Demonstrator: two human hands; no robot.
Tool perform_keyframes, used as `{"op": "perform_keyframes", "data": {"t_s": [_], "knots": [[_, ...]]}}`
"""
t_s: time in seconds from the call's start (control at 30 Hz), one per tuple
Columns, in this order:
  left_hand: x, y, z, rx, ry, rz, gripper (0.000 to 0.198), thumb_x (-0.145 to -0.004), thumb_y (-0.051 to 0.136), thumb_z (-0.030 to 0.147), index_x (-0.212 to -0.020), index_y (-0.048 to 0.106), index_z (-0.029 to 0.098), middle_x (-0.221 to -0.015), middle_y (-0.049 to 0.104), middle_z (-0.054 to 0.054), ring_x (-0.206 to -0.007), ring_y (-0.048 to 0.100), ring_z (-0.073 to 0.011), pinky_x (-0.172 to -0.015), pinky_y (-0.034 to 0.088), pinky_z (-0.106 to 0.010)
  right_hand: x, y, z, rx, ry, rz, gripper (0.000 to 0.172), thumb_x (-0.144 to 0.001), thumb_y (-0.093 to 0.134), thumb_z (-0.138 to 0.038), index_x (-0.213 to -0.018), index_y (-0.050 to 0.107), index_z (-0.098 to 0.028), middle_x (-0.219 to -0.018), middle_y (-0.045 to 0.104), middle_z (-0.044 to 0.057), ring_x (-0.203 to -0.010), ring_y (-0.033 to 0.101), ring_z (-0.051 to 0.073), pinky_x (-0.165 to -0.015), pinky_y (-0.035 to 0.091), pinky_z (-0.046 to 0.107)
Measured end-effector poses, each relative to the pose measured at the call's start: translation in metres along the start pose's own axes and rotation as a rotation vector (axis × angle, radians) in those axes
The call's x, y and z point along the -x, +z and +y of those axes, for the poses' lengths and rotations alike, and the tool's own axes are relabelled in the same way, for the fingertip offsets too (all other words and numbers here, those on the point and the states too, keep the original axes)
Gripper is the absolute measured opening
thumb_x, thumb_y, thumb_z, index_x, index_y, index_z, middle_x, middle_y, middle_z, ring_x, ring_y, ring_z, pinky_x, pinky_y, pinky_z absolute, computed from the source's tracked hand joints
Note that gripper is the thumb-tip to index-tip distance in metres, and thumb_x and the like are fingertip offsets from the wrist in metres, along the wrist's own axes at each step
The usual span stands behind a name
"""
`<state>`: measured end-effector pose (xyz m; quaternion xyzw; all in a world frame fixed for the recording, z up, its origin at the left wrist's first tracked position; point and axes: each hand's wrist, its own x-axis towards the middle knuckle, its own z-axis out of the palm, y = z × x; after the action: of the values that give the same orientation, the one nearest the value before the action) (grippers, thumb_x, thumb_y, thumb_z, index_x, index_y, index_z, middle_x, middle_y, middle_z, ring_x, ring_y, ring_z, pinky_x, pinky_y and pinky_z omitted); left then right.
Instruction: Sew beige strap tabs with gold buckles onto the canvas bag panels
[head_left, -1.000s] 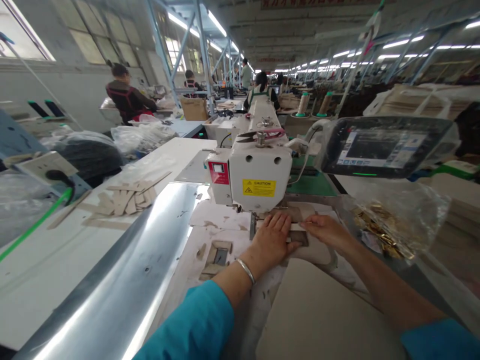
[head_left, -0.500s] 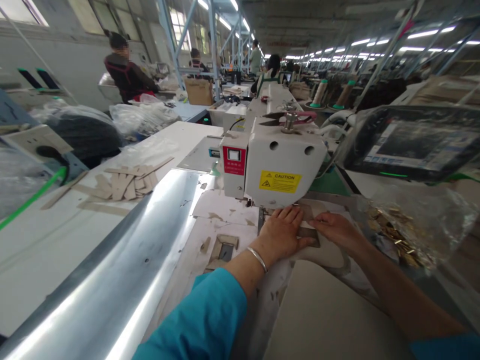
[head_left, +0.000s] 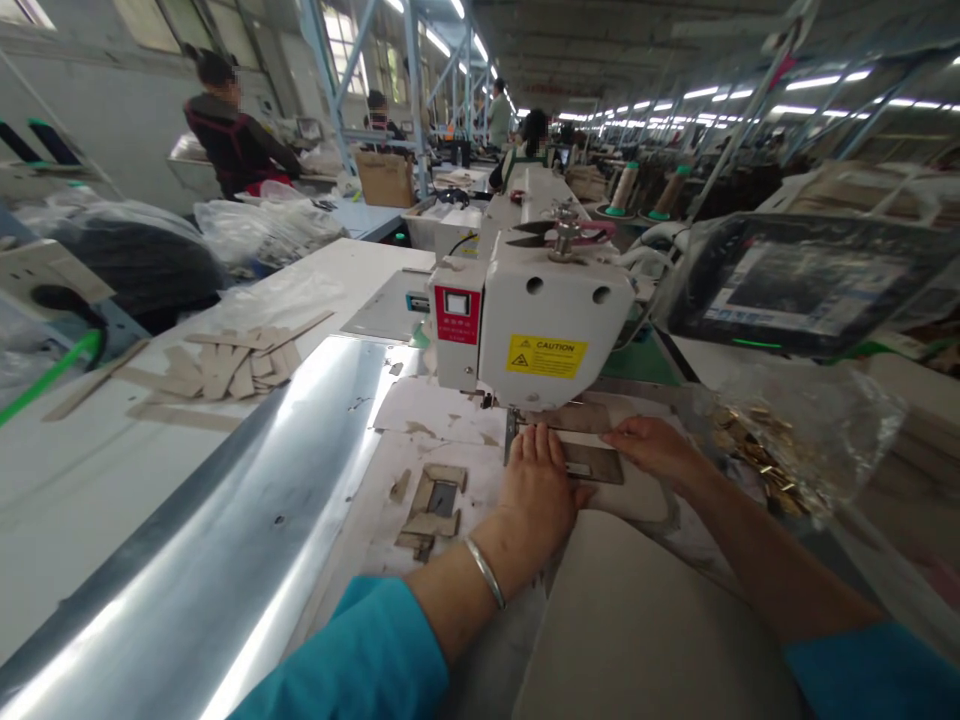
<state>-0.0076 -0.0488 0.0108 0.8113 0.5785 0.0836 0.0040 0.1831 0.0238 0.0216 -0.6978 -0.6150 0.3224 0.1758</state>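
Observation:
A white sewing machine (head_left: 551, 330) with a yellow caution label stands in front of me. My left hand (head_left: 538, 488) lies flat, fingers together and stretched out, on a beige workpiece (head_left: 637, 500) just below the needle. My right hand (head_left: 656, 448) rests palm down on the same piece to the right of a small grey rectangular clamp plate (head_left: 592, 462). Both hands press on the material; neither grips anything. A silver bangle (head_left: 484, 568) circles my left wrist.
A control screen (head_left: 795, 285) hangs at the right above a plastic bag of gold metal parts (head_left: 765, 445). Beige strips (head_left: 217, 365) lie on the white table at left. A small cut-out template (head_left: 431, 505) sits left of my hand. Other people work at the back.
My left hand has slid back toward me and to the left, uncovering the grey clamp plate. My right hand stays on the piece. The camera view has shifted slightly.

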Motion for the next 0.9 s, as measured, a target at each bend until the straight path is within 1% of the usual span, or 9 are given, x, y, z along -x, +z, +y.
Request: {"op": "perform_keyframes", "data": {"t_s": [0.1, 0.2, 0.33, 0.4, 0.5, 0.67, 0.73, 0.83, 0.9], "knots": [[-0.004, -0.001, 0.007, -0.033, -0.042, 0.006, 0.079, -0.089, 0.056, 0.054, -0.14, 0.041, -0.005, -0.145, 0.04, -0.03, -0.136, 0.038, -0.0399, -0.111, 0.029, -0.05, -0.001, 0.0, 0.003, -0.07, -0.004, 0.01, 0.021, -0.075, 0.068, -0.037, -0.074, 0.058, -0.019, -0.047, 0.048, -0.005, -0.043, 0.041, 0.01, -0.045, 0.03, 0.023], [-0.005, -0.001, 0.009, -0.011, -0.045, -0.003, 0.078, -0.09, 0.054, 0.054, -0.14, 0.039, -0.004, -0.146, 0.039, -0.03, -0.136, 0.037, -0.0408, -0.112, 0.027, -0.052, -0.003, -0.004, 0.007, -0.079, -0.016, 0.038, 0.023, -0.074, 0.071, -0.035, -0.077, 0.055, -0.019, -0.05, 0.057, -0.003, -0.045, 0.048, 0.01, -0.046, 0.034, 0.022], [-0.001, 0.0, 0.001, 0.037, -0.001, 0.0, 0.073, -0.091, 0.053, 0.054, -0.144, 0.039, 0.006, -0.149, 0.037, -0.025, -0.138, 0.034, -0.0403, -0.113, 0.026, -0.053, -0.005, -0.011, 0.003, -0.001, 0.064, -0.036, 0.029, -0.075, 0.073, -0.038, -0.068, 0.053, -0.019, -0.049, 0.06, 0.0, -0.039, 0.047, 0.009, -0.041, 0.032, 0.021], [-0.001, 0.001, -0.006, 0.06, 0.049, 0.016, 0.067, -0.092, 0.052, 0.052, -0.144, 0.041, 0.012, -0.15, 0.038, -0.02, -0.138, 0.035, -0.0381, -0.113, 0.026, -0.052, -0.004, -0.013, -0.004, -0.014, 0.101, -0.108, 0.033, -0.076, 0.074, -0.04, -0.063, 0.052, -0.018, -0.048, 0.059, 0.0, -0.036, 0.044, 0.007, -0.038, 0.029, 0.02], [-0.004, 0.003, -0.015, 0.099, 0.143, 0.039, 0.059, -0.094, 0.049, 0.047, -0.143, 0.043, 0.013, -0.15, 0.041, -0.013, -0.139, 0.036, -0.0313, -0.115, 0.027, -0.047, 0.0, -0.013, -0.014, -0.089, 0.153, -0.188, 0.036, -0.078, 0.074, -0.038, -0.059, 0.052, -0.016, -0.051, 0.061, 0.001, -0.038, 0.046, 0.006, -0.035, 0.027, 0.018], [-0.009, 0.004, -0.021, 0.13, 0.195, 0.034, 0.055, -0.096, 0.048, 0.042, -0.142, 0.043, 0.01, -0.149, 0.042, -0.012, -0.14, 0.036, -0.0277, -0.115, 0.027, -0.044, 0.001, -0.013, -0.022, -0.092, 0.214, -0.231, 0.034, -0.08, 0.073, -0.033, -0.06, 0.051, -0.016, -0.05, 0.057, -0.002, -0.037, 0.043, 0.005, -0.037, 0.029, 0.018], [-0.009, 0.006, -0.021, 0.134, 0.204, 0.05, 0.055, -0.097, 0.047, 0.041, -0.142, 0.043, 0.009, -0.149, 0.043, -0.013, -0.139, 0.037, -0.028, -0.115, 0.028, -0.044, 0.001, -0.014, -0.024, 0.025, 0.192, -0.184, 0.033, -0.08, 0.073, -0.031, -0.06, 0.051, -0.017, -0.049, 0.054, -0.003, -0.039, 0.043, 0.006, -0.04, 0.031, 0.018], [-0.008, 0.01, -0.022, 0.135, 0.213, 0.09, 0.054, -0.097, 0.047, 0.04, -0.141, 0.044, 0.009, -0.149, 0.043, -0.012, -0.138, 0.038, -0.0289, -0.115, 0.028, -0.045, 0.001, -0.018, -0.03, 0.301, 0.032, -0.042, 0.026, -0.08, 0.071, -0.024, -0.061, 0.056, -0.017, -0.05, 0.052, -0.003, -0.047, 0.048, 0.008, -0.046, 0.033, 0.019], [-0.007, 0.012, -0.022, 0.135, 0.218, 0.104, 0.054, -0.096, 0.047, 0.04, -0.141, 0.044, 0.009, -0.149, 0.043, -0.012, -0.138, 0.038, -0.0293, -0.115, 0.028, -0.045, 0.002, -0.022, -0.034, 0.38, -0.046, 0.011, 0.024, -0.078, 0.071, -0.022, -0.059, 0.057, -0.017, -0.051, 0.052, -0.002, -0.054, 0.052, 0.01, -0.049, 0.035, 0.02]]}}
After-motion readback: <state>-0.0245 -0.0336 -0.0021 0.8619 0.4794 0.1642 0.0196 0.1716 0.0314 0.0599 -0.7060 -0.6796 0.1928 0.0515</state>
